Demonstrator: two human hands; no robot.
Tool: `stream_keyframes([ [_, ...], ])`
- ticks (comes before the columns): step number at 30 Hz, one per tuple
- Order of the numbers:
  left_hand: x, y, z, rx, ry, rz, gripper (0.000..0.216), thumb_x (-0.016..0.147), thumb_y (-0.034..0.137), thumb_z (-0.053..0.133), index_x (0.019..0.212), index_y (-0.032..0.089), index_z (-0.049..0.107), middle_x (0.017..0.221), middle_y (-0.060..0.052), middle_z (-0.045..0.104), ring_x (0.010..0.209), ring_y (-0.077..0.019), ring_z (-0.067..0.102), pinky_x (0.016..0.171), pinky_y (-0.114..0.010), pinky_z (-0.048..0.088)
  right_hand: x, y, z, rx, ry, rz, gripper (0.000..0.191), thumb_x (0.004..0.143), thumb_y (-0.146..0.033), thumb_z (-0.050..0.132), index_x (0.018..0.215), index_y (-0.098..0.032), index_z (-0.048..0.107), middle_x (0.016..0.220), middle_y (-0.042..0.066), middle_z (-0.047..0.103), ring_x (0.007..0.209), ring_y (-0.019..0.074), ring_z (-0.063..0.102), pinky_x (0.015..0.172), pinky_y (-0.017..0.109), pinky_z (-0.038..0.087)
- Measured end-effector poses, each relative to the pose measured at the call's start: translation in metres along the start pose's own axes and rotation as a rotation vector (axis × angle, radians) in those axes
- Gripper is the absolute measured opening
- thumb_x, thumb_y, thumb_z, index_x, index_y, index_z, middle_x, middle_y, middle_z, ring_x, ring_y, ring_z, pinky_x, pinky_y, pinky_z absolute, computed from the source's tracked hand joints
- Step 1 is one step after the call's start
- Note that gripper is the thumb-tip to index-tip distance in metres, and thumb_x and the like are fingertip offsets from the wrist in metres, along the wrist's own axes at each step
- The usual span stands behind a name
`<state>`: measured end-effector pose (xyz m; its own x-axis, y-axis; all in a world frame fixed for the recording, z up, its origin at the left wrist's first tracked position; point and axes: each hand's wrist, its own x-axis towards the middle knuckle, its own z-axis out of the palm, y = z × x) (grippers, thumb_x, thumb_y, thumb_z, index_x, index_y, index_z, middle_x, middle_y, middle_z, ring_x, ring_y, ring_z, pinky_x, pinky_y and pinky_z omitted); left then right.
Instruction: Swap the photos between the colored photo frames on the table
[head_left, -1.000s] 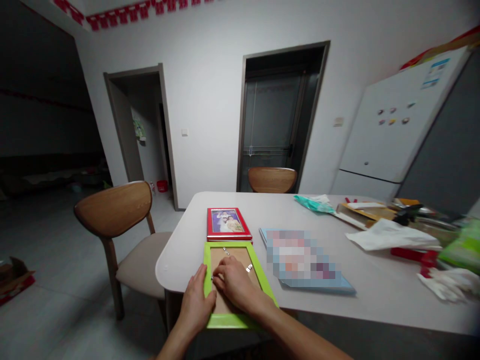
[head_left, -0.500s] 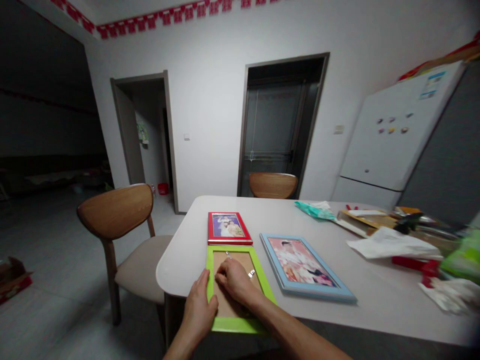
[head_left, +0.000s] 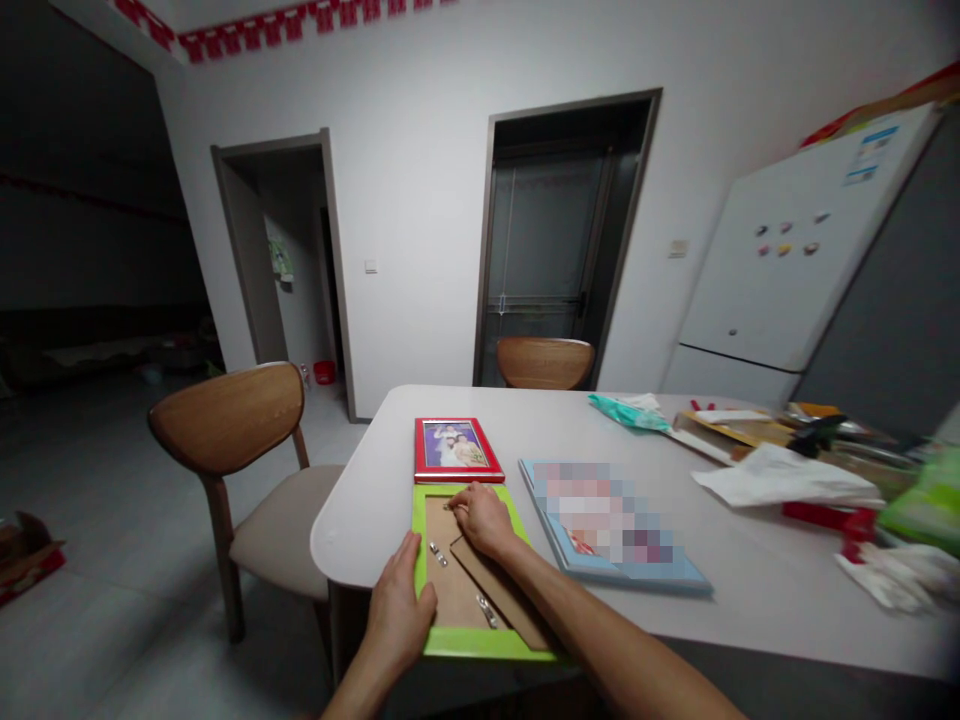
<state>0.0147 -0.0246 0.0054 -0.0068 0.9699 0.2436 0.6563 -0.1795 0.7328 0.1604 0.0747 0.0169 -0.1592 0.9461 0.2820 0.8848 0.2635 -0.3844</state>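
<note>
A lime-green picture frame [head_left: 420,520] lies face down at the table's near left corner, its brown backing board [head_left: 454,590] up, with small metal clips and a fold-out stand on it. My left hand [head_left: 399,608] lies flat on the frame's left edge, fingers stretched out. My right hand [head_left: 484,518] is at the frame's far end, its fingers curled and pinched at a clip near the top edge. A red frame [head_left: 456,449] with a photo lies just beyond the green one. To the right lies a light-blue frame [head_left: 609,525], photo side up.
The white table [head_left: 750,590] carries papers [head_left: 784,474], a teal bag [head_left: 628,410], red items and white gloves [head_left: 900,568] at the right. One wooden chair [head_left: 236,440] stands at the left and another [head_left: 544,361] at the far side. A white fridge [head_left: 795,260] stands at the right.
My right hand has moved from the middle of the backing board to the frame's far edge, uncovering the stand and clips. The left hand has stayed on the left edge.
</note>
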Motion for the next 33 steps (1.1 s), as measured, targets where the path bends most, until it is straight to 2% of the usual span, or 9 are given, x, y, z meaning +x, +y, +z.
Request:
stream_keyframes([
  [4, 0.001, -0.001, 0.002, -0.011, 0.007, -0.021, 0.058, 0.061, 0.013, 0.044, 0.119, 0.006, 0.04, 0.125, -0.012, 0.042, 0.115, -0.0188, 0.037, 0.099, -0.027, 0.025, -0.004, -0.006, -0.008, 0.024, -0.03, -0.051, 0.026, 0.074, -0.024, 0.042, 0.083, -0.021, 0.066, 0.088, 0.007, 0.06, 0.086, 0.0189, 0.05, 0.072, 0.028, 0.035],
  [7, 0.002, -0.005, 0.005, -0.005, 0.007, -0.035, 0.059, 0.061, 0.013, 0.044, 0.119, 0.005, 0.038, 0.126, -0.012, 0.041, 0.116, -0.0179, 0.037, 0.099, -0.026, 0.024, -0.019, -0.005, -0.027, 0.079, -0.064, -0.122, 0.032, 0.073, -0.023, 0.043, 0.1, -0.021, 0.06, 0.094, 0.006, 0.059, 0.088, 0.0166, 0.05, 0.077, 0.026, 0.035],
  [9, 0.002, -0.006, 0.006, 0.005, 0.009, -0.031, 0.059, 0.061, 0.013, 0.044, 0.12, 0.004, 0.038, 0.126, -0.012, 0.041, 0.116, -0.0178, 0.037, 0.099, -0.025, 0.024, -0.037, -0.001, -0.044, 0.162, -0.159, -0.222, 0.039, 0.07, -0.024, 0.047, 0.109, -0.02, 0.054, 0.102, 0.006, 0.055, 0.093, 0.0159, 0.049, 0.081, 0.024, 0.035],
  [11, 0.001, -0.007, 0.007, 0.023, 0.012, -0.022, 0.059, 0.062, 0.013, 0.043, 0.12, 0.003, 0.037, 0.126, -0.013, 0.041, 0.116, -0.0185, 0.037, 0.099, -0.026, 0.024, -0.057, 0.004, -0.06, 0.236, -0.331, -0.327, 0.041, 0.063, -0.023, 0.054, 0.104, -0.021, 0.057, 0.107, 0.006, 0.051, 0.098, 0.0172, 0.047, 0.085, 0.024, 0.034],
  [13, 0.001, -0.005, 0.007, 0.046, 0.012, -0.015, 0.058, 0.063, 0.013, 0.042, 0.12, 0.002, 0.037, 0.126, -0.014, 0.041, 0.116, -0.0196, 0.037, 0.099, -0.027, 0.025, -0.073, 0.005, -0.072, 0.263, -0.452, -0.356, 0.037, 0.061, -0.021, 0.056, 0.097, -0.021, 0.061, 0.112, 0.006, 0.047, 0.102, 0.0189, 0.044, 0.089, 0.026, 0.031],
  [15, 0.0, -0.003, 0.007, 0.064, 0.006, -0.017, 0.057, 0.064, 0.013, 0.041, 0.12, 0.002, 0.036, 0.126, -0.015, 0.041, 0.115, -0.0203, 0.037, 0.099, -0.029, 0.025, -0.083, 0.005, -0.076, 0.266, -0.49, -0.338, 0.032, 0.062, -0.019, 0.054, 0.092, -0.022, 0.063, 0.117, 0.006, 0.043, 0.107, 0.0203, 0.04, 0.092, 0.029, 0.028],
  [21, 0.0, 0.001, 0.006, 0.082, 0.0, -0.023, 0.057, 0.064, 0.012, 0.041, 0.12, 0.001, 0.036, 0.125, -0.015, 0.041, 0.115, -0.0205, 0.037, 0.099, -0.03, 0.026, -0.082, -0.002, -0.067, 0.27, -0.45, -0.328, 0.022, 0.063, -0.023, 0.057, 0.082, -0.023, 0.066, 0.116, 0.006, 0.043, 0.11, 0.0228, 0.037, 0.093, 0.033, 0.026],
  [27, -0.001, -0.001, 0.006, 0.069, 0.002, -0.016, 0.057, 0.064, 0.012, 0.04, 0.12, 0.001, 0.036, 0.125, -0.015, 0.041, 0.115, -0.0201, 0.037, 0.099, -0.03, 0.025, -0.084, 0.001, -0.063, 0.207, -0.282, -0.225, 0.044, 0.059, -0.02, 0.055, 0.103, -0.019, 0.055, 0.107, 0.008, 0.049, 0.097, 0.0196, 0.046, 0.084, 0.028, 0.033],
  [33, 0.001, -0.003, 0.006, 0.004, 0.016, -0.046, 0.057, 0.063, 0.014, 0.044, 0.119, 0.003, 0.038, 0.126, -0.014, 0.04, 0.117, -0.0192, 0.036, 0.1, -0.029, 0.023, -0.081, 0.0, -0.057, 0.209, -0.17, -0.11, 0.048, 0.054, -0.013, 0.049, 0.101, -0.017, 0.057, 0.096, 0.008, 0.057, 0.09, 0.0195, 0.05, 0.079, 0.027, 0.036],
])
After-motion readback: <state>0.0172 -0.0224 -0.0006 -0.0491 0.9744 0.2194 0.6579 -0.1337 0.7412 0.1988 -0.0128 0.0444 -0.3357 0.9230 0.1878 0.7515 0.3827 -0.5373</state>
